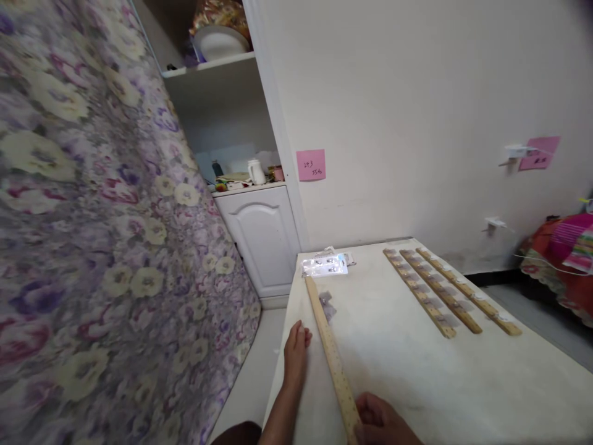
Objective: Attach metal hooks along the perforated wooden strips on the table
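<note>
A long pale wooden ruler (328,340) with small marks along its edges lies lengthwise on the white table (403,377). My right hand (380,420) is closed around its near end. To the left of the ruler, apart from it, is my left hand (296,346); its fingers are curled in, and whatever they may hold is hidden. Beside the ruler's far half sits a small clear plastic piece or packet (327,306). Just beyond the ruler's far tip lies a shiny clear package (324,266) with small dark items inside.
Three wooden strips (419,293) with clear pieces attached lie side by side at the table's right. A floral curtain (115,247) hangs at the left, next to a white cabinet (264,241). Pink notes (311,165) and white plugs (517,151) are on the wall.
</note>
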Available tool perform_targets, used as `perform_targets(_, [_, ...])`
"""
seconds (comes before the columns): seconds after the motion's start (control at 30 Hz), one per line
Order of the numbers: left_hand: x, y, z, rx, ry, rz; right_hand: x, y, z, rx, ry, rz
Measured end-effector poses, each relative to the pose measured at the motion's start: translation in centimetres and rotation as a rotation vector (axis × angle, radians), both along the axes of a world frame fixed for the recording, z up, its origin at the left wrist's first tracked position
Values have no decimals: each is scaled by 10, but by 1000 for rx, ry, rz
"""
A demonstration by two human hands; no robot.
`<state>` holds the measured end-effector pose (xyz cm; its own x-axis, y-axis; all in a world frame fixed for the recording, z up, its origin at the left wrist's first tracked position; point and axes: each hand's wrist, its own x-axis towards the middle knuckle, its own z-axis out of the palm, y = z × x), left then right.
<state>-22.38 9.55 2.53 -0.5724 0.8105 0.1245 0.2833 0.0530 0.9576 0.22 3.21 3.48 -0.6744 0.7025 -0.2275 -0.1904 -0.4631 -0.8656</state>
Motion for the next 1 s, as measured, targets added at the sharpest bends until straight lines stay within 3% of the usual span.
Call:
perform_targets(0.17, [-10,-18,16,-149,113,-62,-61,-8,-22,-14,-17,6])
perform_targets(0.37, [-8,-18,21,-290,347,-51,-92,-19,-43,2,-125,2])
perform_targets(0.53, [-8,-19,23,-351,485,-20,-92,-17,-50,78,-168,74])
perform_targets(0.8, [-23,-25,18,-320,570,-9,-81,-18,-44,50,-97,34])
perform_targets(1.0, [-32,-25,9,-274,591,-4,-68,-18,-23,35,-160,77])
